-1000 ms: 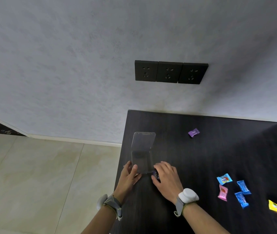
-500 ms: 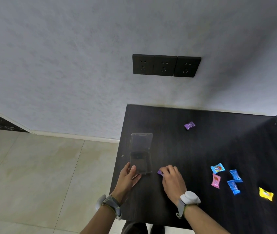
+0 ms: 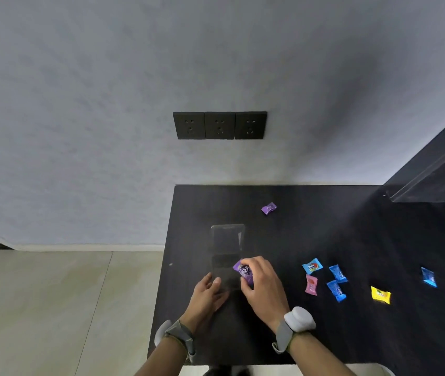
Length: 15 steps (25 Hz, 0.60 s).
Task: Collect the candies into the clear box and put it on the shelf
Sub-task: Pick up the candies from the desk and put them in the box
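Clear plastic, the box (image 3: 226, 263) stands open near the left edge of the dark worktop (image 3: 324, 226), lower centre of the frame, its lid raised behind it. The right hand (image 3: 263, 283) has its fingers (image 3: 245, 283) clamped on a purple candy (image 3: 243, 270) over the box's right side. The left hand (image 3: 206, 295) rests against the box's near left corner, fingers together. Another purple candy (image 3: 268, 208) lies further up. At the right lie a light blue candy (image 3: 312, 266), a pink candy (image 3: 311, 284), three blue candies (image 3: 338, 273) and a yellow candy (image 3: 380, 294).
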Each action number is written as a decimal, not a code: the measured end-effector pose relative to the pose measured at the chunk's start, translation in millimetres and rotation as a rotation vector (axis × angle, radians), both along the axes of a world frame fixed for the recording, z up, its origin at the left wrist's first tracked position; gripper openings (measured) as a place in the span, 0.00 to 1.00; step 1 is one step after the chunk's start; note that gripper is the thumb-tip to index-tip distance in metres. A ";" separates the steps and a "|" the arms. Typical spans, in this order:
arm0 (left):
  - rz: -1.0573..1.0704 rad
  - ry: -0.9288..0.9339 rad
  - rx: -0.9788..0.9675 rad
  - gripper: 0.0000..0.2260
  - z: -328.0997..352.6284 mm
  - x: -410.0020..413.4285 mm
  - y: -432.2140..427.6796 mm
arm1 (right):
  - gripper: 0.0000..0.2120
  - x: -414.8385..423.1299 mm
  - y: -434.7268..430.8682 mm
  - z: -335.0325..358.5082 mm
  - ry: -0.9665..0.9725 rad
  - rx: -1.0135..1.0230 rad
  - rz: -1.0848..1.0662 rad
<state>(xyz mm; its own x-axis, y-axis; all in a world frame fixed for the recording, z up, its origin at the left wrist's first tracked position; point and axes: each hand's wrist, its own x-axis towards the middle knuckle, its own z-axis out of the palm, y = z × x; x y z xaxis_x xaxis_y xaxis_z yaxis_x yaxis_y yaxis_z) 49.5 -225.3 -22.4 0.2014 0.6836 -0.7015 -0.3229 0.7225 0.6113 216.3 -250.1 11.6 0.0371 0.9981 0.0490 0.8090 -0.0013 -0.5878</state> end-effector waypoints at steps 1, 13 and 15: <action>-0.024 -0.010 -0.001 0.13 1.5 5.6 3.7 | 0.16 1.9 1.9 2.0 -0.002 -0.004 -0.005; -0.147 -0.094 -0.013 0.12 -3.8 47.4 52.4 | 0.18 29.1 46.9 11.4 0.006 0.010 -0.095; -0.129 -0.096 -0.021 0.16 -3.1 48.9 60.5 | 0.16 38.1 56.2 16.0 -0.015 -0.007 -0.114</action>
<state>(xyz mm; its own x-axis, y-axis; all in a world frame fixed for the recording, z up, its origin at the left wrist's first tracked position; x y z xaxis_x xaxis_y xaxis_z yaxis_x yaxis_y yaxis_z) 98.4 -164.7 -25.5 0.3533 0.6335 -0.6884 -0.2833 0.7737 0.5666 254.4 -193.9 27.6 0.1493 0.9878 0.0437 0.8123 -0.0974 -0.5750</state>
